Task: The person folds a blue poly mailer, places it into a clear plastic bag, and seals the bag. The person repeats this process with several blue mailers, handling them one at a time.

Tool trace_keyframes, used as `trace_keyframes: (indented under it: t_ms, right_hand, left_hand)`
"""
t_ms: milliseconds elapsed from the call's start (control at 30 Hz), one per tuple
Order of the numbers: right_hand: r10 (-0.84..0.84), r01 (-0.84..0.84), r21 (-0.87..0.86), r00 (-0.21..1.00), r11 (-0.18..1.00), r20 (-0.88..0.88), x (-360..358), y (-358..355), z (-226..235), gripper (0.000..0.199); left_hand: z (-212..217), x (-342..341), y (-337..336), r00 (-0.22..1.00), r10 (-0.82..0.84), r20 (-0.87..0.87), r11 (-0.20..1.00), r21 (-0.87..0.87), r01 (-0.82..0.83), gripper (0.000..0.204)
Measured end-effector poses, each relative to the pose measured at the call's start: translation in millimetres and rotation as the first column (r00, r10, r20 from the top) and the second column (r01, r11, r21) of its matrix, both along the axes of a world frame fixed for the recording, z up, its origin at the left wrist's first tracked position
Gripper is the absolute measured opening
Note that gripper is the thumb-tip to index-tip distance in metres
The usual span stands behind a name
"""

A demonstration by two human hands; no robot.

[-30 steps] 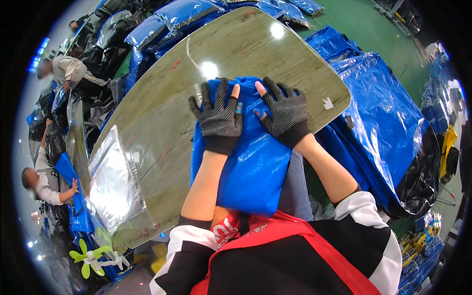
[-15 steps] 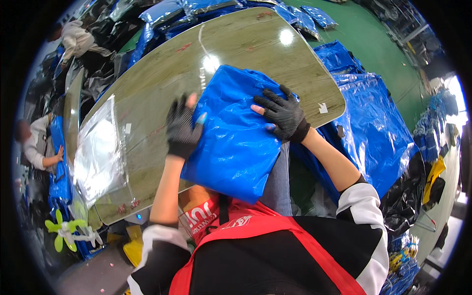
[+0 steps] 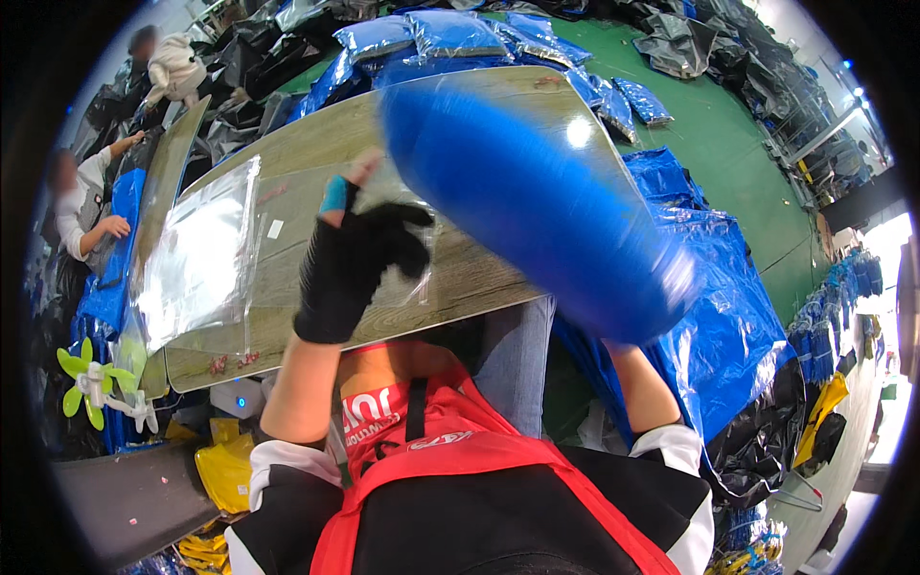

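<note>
A large blue soft package (image 3: 546, 206) hangs blurred in the air over the right end of the wooden table (image 3: 307, 163). My right forearm (image 3: 640, 388) rises under it, and the package hides the hand itself, which carries it. My left hand (image 3: 350, 259), in a black glove with a blue fingertip, is lifted over the table's near edge with its fingers apart and holds nothing. It hovers at the edge of a clear plastic bag (image 3: 407, 254) lying on the table.
A stack of clear plastic bags (image 3: 196, 254) lies on the table's left part. Blue packages (image 3: 450, 34) are piled beyond the far edge, and blue plastic sheeting (image 3: 728, 316) covers the right. Two other people (image 3: 91, 206) (image 3: 172, 67) work at the left.
The blue package has left the table and swung up and to the right with my right hand. My left hand has let go of it and now hovers by the clear bag.
</note>
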State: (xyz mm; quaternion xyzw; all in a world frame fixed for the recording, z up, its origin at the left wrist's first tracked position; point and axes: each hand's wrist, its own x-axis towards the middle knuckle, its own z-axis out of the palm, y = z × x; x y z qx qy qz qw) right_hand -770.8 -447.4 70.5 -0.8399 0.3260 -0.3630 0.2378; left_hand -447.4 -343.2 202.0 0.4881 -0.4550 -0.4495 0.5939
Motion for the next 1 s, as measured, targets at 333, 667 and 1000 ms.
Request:
trace_keyframes:
  t_ms: [333,667,1000]
  right_hand:
    - [-0.533,-0.359,0.92,0.754,0.156,0.385,-26.5,35.2,8.0,0.078]
    - [-0.47,-0.19,0.902,0.801,0.388,0.371,-47.0,33.7,-29.7,0.074]
    - [-0.093,-0.137,0.938,0.98,0.318,0.175,-30.5,-17.7,30.6,0.085]
  left_hand:
    - [-137.2,-89.2,-5.0,0.259,-0.04,0.965,0.945,-0.048,0.325,0.073]
    - [-132.5,-14.5,-25.8,0.7,0.076,0.71,0.928,-0.306,0.21,0.02]
    - [-166.3,94.4,-6.4,0.246,-0.298,0.922,0.915,0.203,0.348,0.05]
